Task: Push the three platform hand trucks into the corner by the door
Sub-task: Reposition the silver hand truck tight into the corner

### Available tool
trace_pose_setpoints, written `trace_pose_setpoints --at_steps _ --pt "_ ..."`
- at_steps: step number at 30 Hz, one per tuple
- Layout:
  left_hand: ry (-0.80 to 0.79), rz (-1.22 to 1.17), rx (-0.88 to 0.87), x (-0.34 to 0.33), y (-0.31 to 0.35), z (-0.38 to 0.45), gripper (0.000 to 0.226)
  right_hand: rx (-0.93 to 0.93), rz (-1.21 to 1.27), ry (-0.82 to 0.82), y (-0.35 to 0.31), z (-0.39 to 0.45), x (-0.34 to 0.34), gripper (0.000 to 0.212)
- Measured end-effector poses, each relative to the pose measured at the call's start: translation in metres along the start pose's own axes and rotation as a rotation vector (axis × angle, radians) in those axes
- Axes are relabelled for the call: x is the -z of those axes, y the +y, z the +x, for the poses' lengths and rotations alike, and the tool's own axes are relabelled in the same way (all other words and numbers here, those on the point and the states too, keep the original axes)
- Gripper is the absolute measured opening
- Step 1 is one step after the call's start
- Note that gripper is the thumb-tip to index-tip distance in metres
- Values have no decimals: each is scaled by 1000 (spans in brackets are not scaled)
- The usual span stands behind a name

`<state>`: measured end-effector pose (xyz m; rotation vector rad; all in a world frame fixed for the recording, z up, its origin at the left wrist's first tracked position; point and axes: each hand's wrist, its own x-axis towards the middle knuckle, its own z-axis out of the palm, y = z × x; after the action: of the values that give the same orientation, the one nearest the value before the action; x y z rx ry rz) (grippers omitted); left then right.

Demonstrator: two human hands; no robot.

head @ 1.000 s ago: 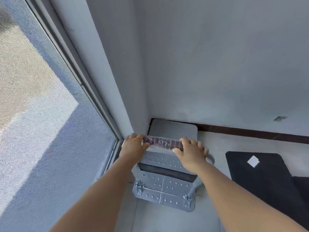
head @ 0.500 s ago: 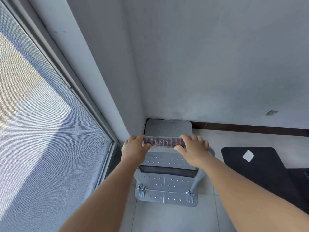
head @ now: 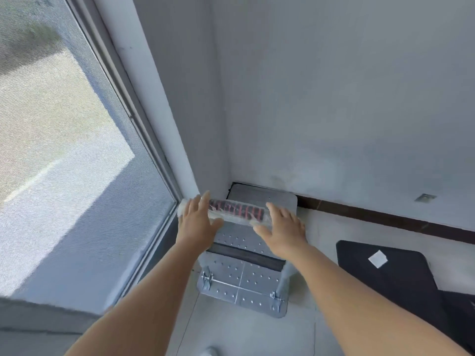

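The grey hand truck point(head: 243, 281) stands in the corner, its far end against the dark baseboard point(head: 385, 217) and its left side beside the door frame point(head: 159, 140). Half a second ago both hands were curled around the handle; now they have let go. The left hand point(head: 196, 222) has its fingers straight and spread over the left end of the handle point(head: 236, 210), and the right hand point(head: 282, 231) is likewise flat and loose over the right end. Whether the fingers still touch the bar cannot be told. The red-and-black grip, wrapped in clear plastic, shows between the two hands. The truck itself sits where it did before. To the right, a black mat point(head: 390, 278) lies on the pale floor with a small white square point(head: 377, 258) on it.
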<state>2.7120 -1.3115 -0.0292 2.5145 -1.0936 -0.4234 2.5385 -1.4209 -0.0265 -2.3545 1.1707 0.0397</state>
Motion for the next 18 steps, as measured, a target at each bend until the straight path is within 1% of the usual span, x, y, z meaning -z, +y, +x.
trace_pose_setpoints --at_steps 3,5,15,18 --pt "51 -35 11 -3 20 -33 71 23 1 13 12 -25 8 69" --pt "57 -41 20 -6 33 -56 70 34 -10 30 18 -42 15 66" --pt "-12 -138 -32 -18 97 -159 67 32 2 114 55 -138 35 56" --pt "-30 -161 -80 -28 114 -197 66 13 -17 118 72 -174 39 58"
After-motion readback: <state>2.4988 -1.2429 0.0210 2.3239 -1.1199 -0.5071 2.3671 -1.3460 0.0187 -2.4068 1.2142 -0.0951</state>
